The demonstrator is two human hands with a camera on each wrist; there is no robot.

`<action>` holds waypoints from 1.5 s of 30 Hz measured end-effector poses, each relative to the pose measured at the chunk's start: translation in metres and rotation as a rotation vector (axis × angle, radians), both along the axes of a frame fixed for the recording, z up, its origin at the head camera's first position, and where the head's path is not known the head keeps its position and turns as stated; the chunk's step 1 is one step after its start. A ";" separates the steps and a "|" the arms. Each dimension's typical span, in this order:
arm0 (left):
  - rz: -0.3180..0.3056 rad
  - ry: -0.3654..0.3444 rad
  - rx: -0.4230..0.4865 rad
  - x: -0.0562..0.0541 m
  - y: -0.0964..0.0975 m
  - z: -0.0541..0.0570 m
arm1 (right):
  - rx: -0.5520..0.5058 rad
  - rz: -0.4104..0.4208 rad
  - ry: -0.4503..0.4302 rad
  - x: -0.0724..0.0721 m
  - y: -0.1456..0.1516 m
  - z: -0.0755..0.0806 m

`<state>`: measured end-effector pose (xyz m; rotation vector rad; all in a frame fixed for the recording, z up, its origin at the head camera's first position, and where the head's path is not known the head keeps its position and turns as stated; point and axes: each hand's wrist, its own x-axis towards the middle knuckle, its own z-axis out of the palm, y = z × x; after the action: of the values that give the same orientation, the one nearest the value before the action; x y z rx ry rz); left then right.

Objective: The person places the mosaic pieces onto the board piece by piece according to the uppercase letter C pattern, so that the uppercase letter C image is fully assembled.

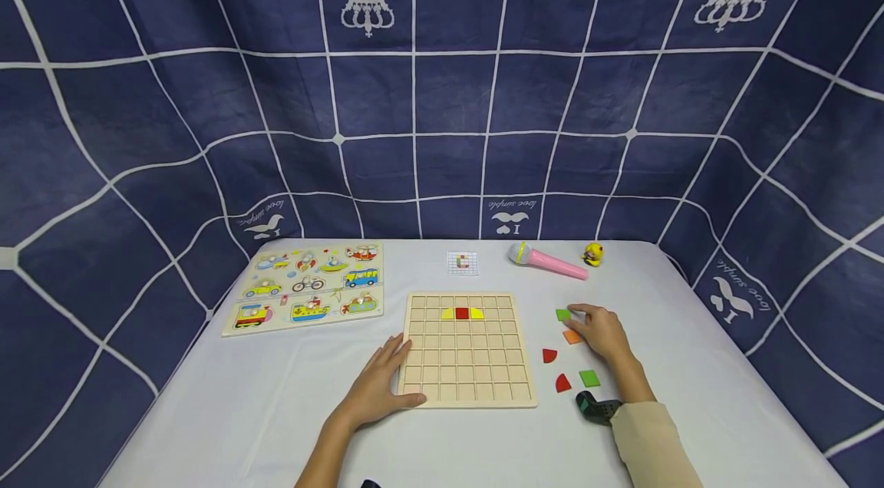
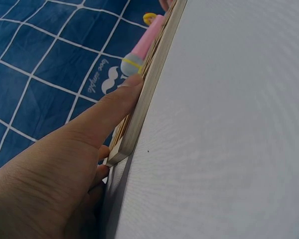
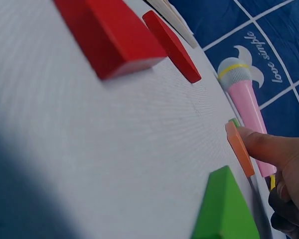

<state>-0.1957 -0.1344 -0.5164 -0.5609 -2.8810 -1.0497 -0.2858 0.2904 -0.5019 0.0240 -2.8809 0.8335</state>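
My left hand lies along the left edge of a square wooden grid board, its thumb at the near left corner. A red square tile sits in the grid between two yellow quarter-round tiles. At the right, my right hand has thumb and index finger at the edges of a green square tile, pinching it at table level. In the right wrist view that tile is mostly hidden behind an orange tile, close by the thumb.
Two red quarter-round tiles and another green tile lie right of the board. Behind stand a small pattern card, a pink toy microphone and a yellow duck figure. A picture puzzle board lies at the left.
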 end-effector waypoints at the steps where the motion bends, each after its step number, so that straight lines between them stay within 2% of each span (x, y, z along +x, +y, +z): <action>1: 0.000 -0.004 -0.001 0.000 0.000 0.000 | 0.002 -0.004 -0.004 0.000 0.000 0.000; 10: -0.003 -0.002 -0.005 -0.001 0.001 0.000 | 0.024 -0.017 0.028 0.002 0.001 -0.002; 17: 0.000 0.000 0.000 -0.001 0.002 -0.001 | -0.006 -0.012 0.150 0.006 -0.013 0.005; 21: 0.001 0.005 0.011 0.000 0.002 -0.002 | -0.016 0.009 0.221 0.009 -0.031 0.008; 25: 0.004 -0.009 0.007 -0.001 0.003 -0.002 | -0.034 0.048 0.255 0.013 -0.051 0.012; 35: 0.024 -0.027 0.008 -0.001 0.002 0.003 | -0.082 0.147 0.287 0.010 -0.114 0.015; 45: 0.026 -0.029 0.007 -0.001 0.001 -0.001 | -0.122 0.185 0.324 0.010 -0.170 0.013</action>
<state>-0.1968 -0.1337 -0.5170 -0.5102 -2.8996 -1.0729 -0.2756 0.1207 -0.4889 0.3816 -2.5470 0.9378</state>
